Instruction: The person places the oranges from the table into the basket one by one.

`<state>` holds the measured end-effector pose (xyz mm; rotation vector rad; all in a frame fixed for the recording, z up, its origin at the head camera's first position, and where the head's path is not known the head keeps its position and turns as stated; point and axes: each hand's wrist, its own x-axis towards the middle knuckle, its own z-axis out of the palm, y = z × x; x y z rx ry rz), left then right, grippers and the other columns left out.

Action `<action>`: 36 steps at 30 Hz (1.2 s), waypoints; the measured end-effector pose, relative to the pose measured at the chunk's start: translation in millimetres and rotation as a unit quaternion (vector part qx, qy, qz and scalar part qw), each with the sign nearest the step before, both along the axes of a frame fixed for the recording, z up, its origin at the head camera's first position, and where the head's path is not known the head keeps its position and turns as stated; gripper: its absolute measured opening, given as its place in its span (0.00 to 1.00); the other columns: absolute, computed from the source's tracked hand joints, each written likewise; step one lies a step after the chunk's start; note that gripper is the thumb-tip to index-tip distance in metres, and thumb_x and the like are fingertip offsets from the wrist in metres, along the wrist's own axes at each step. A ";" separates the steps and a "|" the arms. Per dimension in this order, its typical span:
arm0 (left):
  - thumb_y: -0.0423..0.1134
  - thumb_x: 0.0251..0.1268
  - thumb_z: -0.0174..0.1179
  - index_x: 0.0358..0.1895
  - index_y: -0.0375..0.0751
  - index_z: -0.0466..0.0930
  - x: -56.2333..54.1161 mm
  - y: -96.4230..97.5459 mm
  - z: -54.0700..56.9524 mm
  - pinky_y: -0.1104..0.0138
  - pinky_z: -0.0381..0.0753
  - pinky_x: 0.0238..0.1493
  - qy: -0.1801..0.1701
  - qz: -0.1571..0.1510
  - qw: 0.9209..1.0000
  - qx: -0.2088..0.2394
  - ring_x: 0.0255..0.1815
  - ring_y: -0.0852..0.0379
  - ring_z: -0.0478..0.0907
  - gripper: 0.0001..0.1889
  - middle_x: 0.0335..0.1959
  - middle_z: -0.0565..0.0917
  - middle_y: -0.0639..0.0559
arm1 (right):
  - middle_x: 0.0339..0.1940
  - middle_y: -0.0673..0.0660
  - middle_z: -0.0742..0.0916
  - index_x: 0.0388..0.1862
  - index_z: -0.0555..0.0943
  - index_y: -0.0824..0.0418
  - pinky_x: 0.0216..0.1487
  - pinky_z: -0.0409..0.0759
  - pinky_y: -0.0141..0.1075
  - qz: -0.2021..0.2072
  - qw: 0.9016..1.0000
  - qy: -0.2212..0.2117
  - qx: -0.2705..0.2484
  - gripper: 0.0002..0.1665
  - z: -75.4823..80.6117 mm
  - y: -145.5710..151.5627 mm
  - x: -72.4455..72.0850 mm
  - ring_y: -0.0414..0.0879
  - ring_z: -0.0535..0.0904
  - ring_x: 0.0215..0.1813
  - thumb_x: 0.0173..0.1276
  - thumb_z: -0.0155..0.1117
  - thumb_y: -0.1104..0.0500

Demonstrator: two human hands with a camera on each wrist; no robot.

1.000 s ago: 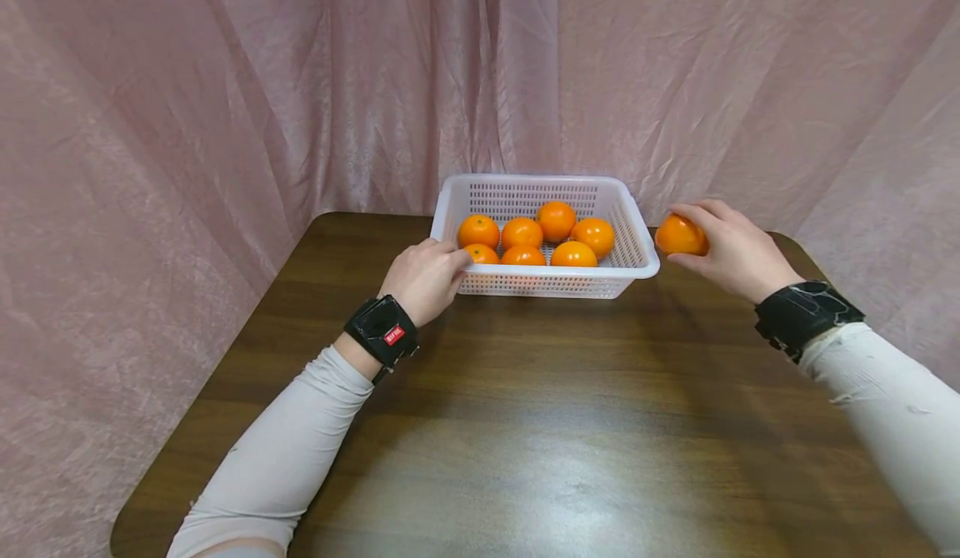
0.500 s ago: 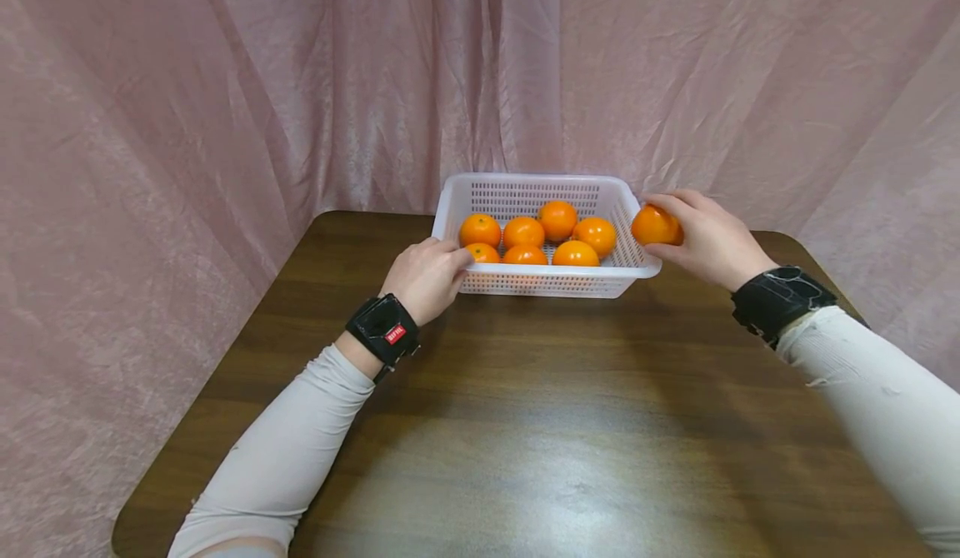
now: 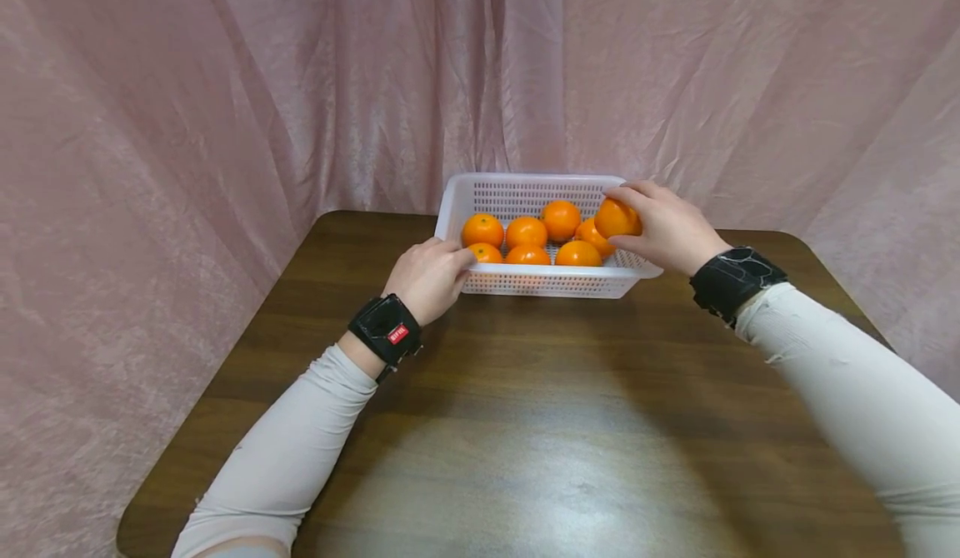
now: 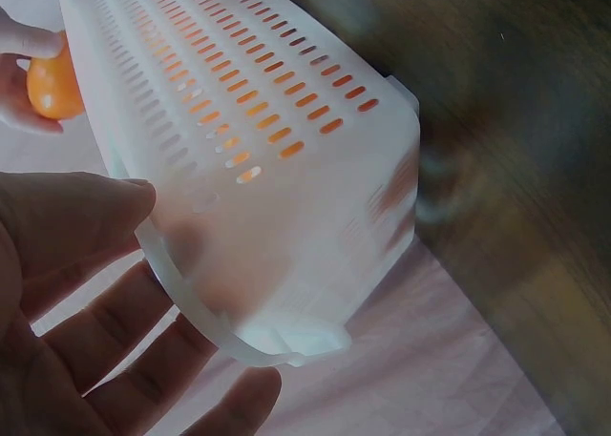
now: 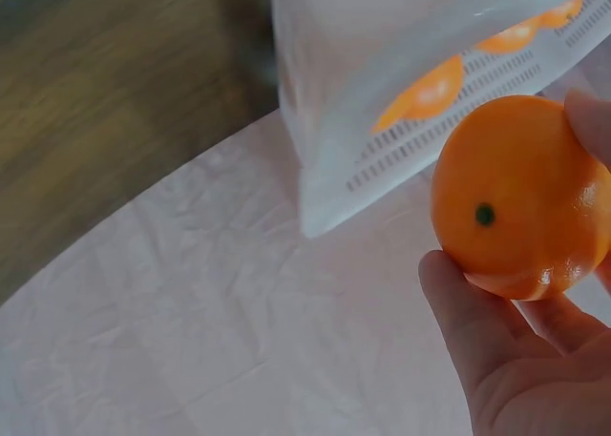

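A white plastic basket (image 3: 540, 283) with slotted walls stands at the far side of the table, several oranges (image 3: 527, 231) lying inside. My left hand (image 3: 426, 279) grips its front left corner; in the left wrist view the thumb (image 4: 86, 217) lies on the outside of the rim and the fingers reach over the other side. Over the basket's right end, my right hand (image 3: 669, 223) holds one orange (image 3: 618, 217) between thumb and fingers. That orange (image 5: 516, 197) shows its green stem spot in the right wrist view, and it partly covers another orange in the head view.
The brown wooden table (image 3: 517, 391) has rounded far corners and stretches toward me. Pink curtains (image 3: 375, 83) hang right behind the basket and along both sides.
My right hand has carried its orange leftward, from outside the basket's right end to above the oranges inside. The left hand stays on the basket corner.
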<state>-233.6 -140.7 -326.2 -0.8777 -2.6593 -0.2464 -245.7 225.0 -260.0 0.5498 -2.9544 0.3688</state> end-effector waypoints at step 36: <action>0.36 0.73 0.75 0.53 0.42 0.92 -0.3 -0.3 1.1 0.50 0.87 0.50 0.006 -0.004 1.000 -0.002 0.46 0.42 0.87 0.10 0.43 0.90 0.47 | 0.78 0.73 0.74 0.82 0.73 0.62 0.78 0.70 0.64 0.035 0.997 -0.060 0.020 0.44 -11.4 -43.5 -40.2 0.70 0.72 0.76 0.71 0.81 0.55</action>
